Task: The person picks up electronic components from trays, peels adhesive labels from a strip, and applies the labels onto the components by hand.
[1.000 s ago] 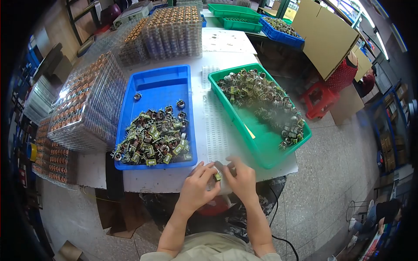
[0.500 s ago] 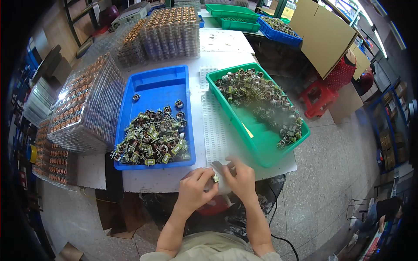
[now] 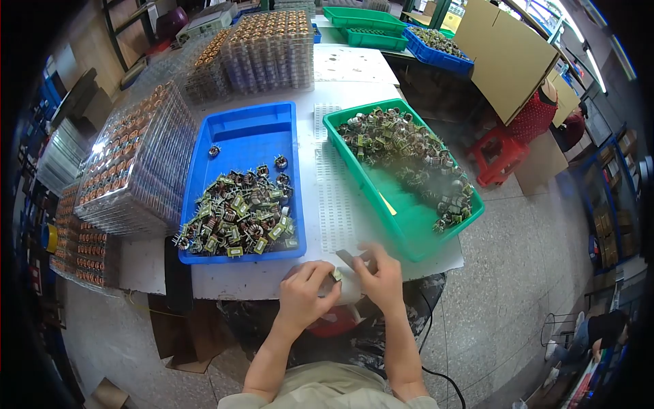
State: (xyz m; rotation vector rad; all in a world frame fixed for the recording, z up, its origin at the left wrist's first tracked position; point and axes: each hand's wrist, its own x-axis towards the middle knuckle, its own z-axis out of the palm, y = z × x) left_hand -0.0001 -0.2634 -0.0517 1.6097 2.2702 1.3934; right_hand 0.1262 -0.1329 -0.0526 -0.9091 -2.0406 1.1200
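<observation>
My left hand (image 3: pixel 304 296) is closed, thumb and fingers pinching a small toroidal coil (image 3: pixel 336 275); only its pale green base shows clearly. My right hand (image 3: pixel 381 281) grips a flat, dark grey strip-like tool (image 3: pixel 345 258) between thumb and fingers, its end pointing up and left. Both hands are close together at the table's front edge. Just beyond them lies a long white sheet with rows of small printed marks (image 3: pixel 334 198). A blue tray (image 3: pixel 235 129) with a heap of coils stands to the left. A green tray (image 3: pixel 402 238) of similar coils stands to the right.
Stacked clear plastic trays of copper coils (image 3: pixel 136 157) line the left side, with more stacks (image 3: pixel 269 54) at the back. Behind the table are green trays (image 3: pixel 364 20) and a blue tray (image 3: pixel 439 60). A red stool (image 3: pixel 501 153) and a person in red (image 3: pixel 535 116) are at right.
My right hand has shifted slightly to the right, and the grey tool has moved a little away from the coil. My left hand stays nearly in place, still pinching the coil.
</observation>
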